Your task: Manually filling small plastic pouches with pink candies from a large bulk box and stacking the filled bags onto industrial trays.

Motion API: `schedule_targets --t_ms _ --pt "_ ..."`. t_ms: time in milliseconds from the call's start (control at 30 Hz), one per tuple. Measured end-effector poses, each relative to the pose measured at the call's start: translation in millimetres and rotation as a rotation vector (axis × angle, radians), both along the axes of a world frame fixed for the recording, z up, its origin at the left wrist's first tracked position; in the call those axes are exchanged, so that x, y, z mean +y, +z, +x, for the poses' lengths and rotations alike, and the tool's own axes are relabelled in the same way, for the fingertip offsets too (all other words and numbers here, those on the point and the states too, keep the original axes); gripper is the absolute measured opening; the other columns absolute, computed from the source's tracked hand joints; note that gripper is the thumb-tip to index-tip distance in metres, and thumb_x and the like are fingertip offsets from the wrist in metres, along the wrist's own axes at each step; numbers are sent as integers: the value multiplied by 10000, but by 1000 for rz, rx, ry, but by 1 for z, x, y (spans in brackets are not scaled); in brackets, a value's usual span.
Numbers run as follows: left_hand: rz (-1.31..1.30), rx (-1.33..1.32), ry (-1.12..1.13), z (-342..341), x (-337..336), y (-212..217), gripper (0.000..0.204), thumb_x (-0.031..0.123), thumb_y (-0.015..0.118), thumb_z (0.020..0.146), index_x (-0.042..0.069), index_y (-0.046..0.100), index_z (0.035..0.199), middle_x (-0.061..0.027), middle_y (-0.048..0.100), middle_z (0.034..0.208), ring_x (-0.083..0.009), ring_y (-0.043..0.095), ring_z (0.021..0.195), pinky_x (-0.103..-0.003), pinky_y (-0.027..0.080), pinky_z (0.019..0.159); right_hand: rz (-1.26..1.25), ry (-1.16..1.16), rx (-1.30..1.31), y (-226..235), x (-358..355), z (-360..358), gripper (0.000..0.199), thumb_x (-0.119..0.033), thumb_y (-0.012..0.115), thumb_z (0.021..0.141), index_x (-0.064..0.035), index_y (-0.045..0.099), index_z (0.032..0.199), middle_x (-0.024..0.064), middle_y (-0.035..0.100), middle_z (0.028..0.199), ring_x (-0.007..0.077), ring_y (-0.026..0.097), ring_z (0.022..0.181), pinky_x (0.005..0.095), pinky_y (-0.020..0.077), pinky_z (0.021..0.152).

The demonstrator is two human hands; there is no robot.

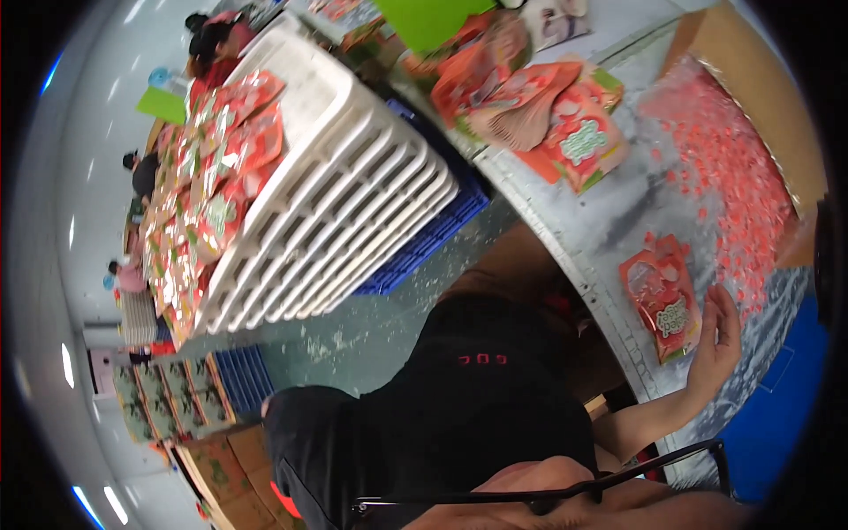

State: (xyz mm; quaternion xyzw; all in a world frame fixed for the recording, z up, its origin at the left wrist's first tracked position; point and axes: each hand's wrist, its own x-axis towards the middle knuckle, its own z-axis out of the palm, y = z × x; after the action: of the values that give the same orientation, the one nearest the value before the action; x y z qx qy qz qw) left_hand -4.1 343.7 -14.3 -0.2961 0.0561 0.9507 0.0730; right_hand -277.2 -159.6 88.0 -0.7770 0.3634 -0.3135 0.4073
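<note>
My right hand (720, 340) rests at the table's right side, fingers loosely bent and apart, with nothing visible in them. Just beside it lies a red-orange printed pouch (661, 296), flat on the marbled grey tabletop (609, 234); whether the fingers touch its edge I cannot tell. Past my fingertips spreads a heap of small red pieces (738, 194), spilling from a clear plastic bag inside a tipped cardboard box (799, 115). Farther off, a fanned stack of similar pouches (521, 115) lies near the table's edge. My left hand is outside the picture.
White slatted crates (353, 194), stacked on a blue one (424, 256), stand left of the table, topped with many filled pouches (208, 212). A bright green sheet (433, 22) lies at the far end. Cardboard boxes (234, 473) and other people (216, 49) are farther left.
</note>
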Motion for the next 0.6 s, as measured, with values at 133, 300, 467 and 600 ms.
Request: schedule_targets --t_ms 133,300,467,600 --pt "1 17 300 -38 -37 43 613 404 669 916 89 478 1406 -142 683 1190 -253 699 971 -389 566 821 32 158 -11 -14 -7 51 298 -78 554 997 28 606 1270 132 649 1233 184 603 1119 296 452 976" --pt "-53 -116 6 22 1 38 580 463 639 929 65 534 1337 -147 724 1047 -223 711 841 -327 576 734 10 143 56 -6 1 25 305 -89 570 991 31 603 1270 136 649 1232 185 610 1098 298 456 968" --pt "-124 -481 -177 30 -30 23 522 502 628 924 48 629 1181 -119 717 855 -190 699 736 -309 571 658 16 150 59 8 16 27 301 -52 584 969 38 605 1255 137 662 1196 182 626 1058 305 463 956" --pt "-280 -382 -166 9 -1 -59 569 603 639 867 49 658 997 -93 669 742 -171 672 647 -325 574 542 -7 13 90 21 43 -3 320 7 596 918 46 617 1235 137 680 1153 189 637 1047 304 466 950"
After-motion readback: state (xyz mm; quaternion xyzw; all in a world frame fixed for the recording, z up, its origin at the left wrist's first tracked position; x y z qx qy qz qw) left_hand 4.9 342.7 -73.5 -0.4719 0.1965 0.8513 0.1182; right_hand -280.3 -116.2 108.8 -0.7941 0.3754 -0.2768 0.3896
